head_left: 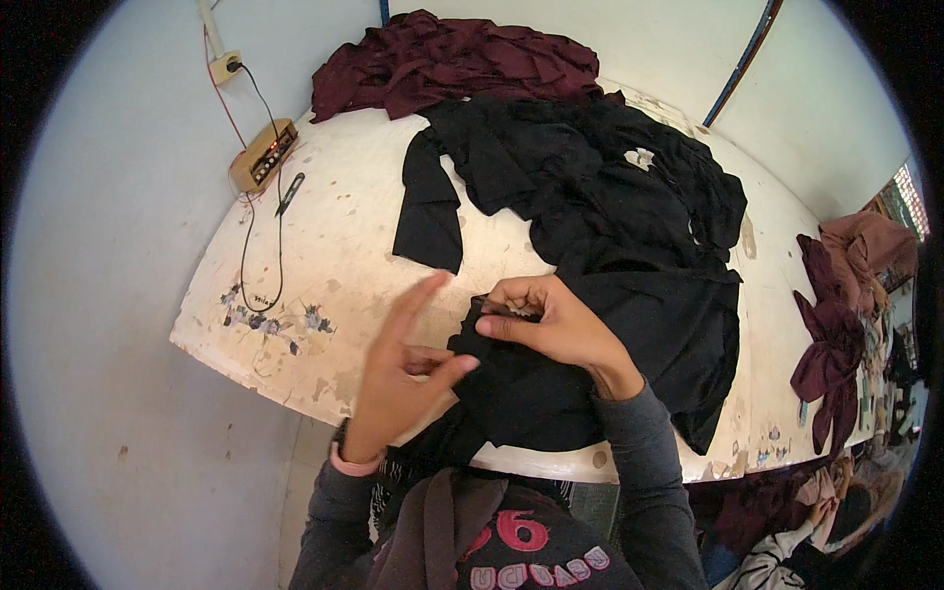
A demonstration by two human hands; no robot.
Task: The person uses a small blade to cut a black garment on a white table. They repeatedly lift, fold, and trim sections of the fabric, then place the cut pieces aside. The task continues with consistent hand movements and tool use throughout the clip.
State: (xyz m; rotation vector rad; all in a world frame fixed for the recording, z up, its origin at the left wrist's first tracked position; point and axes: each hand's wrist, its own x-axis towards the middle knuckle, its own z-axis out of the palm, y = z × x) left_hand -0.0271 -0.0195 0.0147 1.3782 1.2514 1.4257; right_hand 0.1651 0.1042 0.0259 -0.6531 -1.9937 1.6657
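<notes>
A black garment (629,206) lies spread over the table, one sleeve (430,211) stretched toward the left. Its near part hangs over the front edge. My right hand (556,320) is closed in a pinch on the left border of the garment's near part, thumb on top. Just left of that border is my left hand (398,369), slightly blurred. Its index finger points away from me, apart from the thumb, and the thumb tip is right at the cloth's edge. Whether the thumb touches the cloth I cannot tell.
A heap of maroon cloth (452,64) sits at the table's far side. On the left are a wooden box with sockets (264,155), its black cable (278,256) and a small dark tool (291,194). Maroon cloth (831,364) lies at the right edge. Another person's hand (818,511) shows lower right.
</notes>
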